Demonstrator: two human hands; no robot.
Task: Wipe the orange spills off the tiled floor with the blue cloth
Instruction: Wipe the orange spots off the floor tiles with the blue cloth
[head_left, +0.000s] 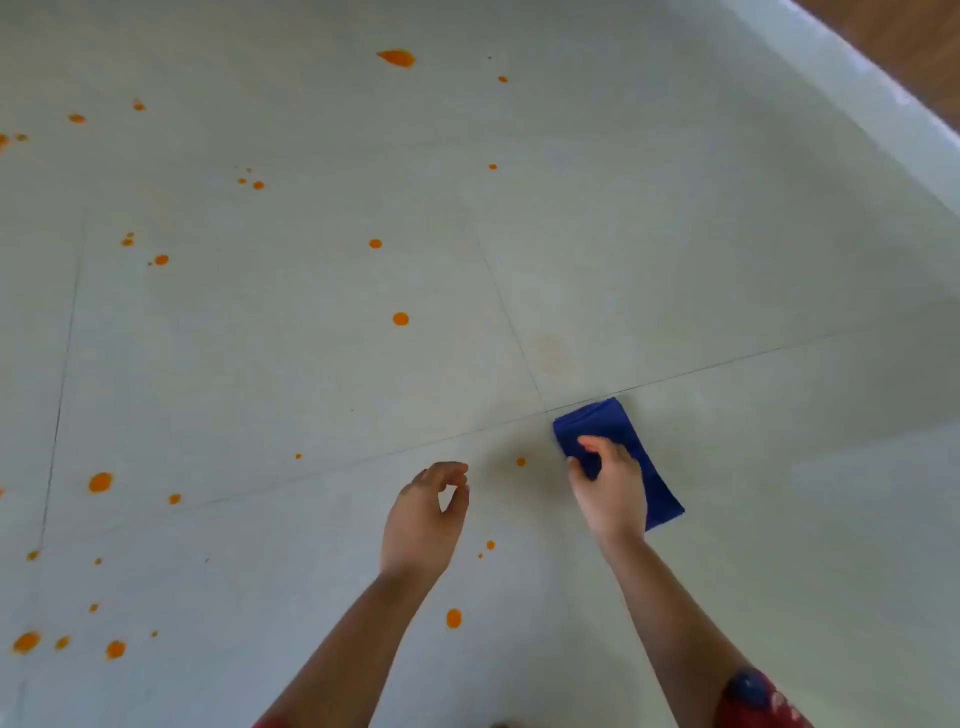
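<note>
The right hand (610, 493) has its grip closed on the folded blue cloth (618, 431), which lies on the tiled floor (727, 260) by a grout crossing. The left hand (423, 519) hovers empty, fingers loosely curled. Wiping looks barely begun; the nearest orange spot (521, 462) just left of the cloth seems the next target.

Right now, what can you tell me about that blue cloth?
The blue cloth is deep blue, soft-looking fabric folded into a long narrow pad. It lies flat on the pale tiled floor, its far end near a junction of grout lines. The right hand grips its near half, thumb curled over one edge. No orange shows on it.
</note>
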